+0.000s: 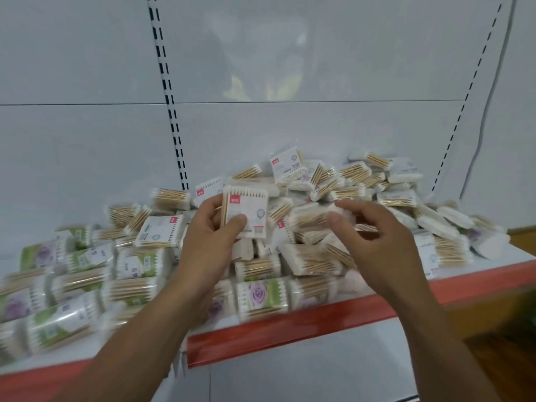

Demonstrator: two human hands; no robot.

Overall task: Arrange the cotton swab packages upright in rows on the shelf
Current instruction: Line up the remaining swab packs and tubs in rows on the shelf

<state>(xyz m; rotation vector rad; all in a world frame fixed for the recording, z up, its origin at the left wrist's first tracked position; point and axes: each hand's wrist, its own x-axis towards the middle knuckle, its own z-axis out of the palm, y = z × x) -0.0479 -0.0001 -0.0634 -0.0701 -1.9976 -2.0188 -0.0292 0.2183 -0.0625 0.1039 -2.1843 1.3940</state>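
Shelf: heap of packages, none upright in rows yet. Left hand grips one package at 12 o'clock. Right hand pinches second package at 1 o'clock. Nearly all remains.

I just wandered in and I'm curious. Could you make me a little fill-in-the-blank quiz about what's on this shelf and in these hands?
1. The left hand holds a cotton swab package whose corner label is ___.
2. The flower printed on the green package near the edge of the shelf is ___.
3. The right hand is over the loose pile, on the ___ side of the held package.

Missing words: red; purple; right.
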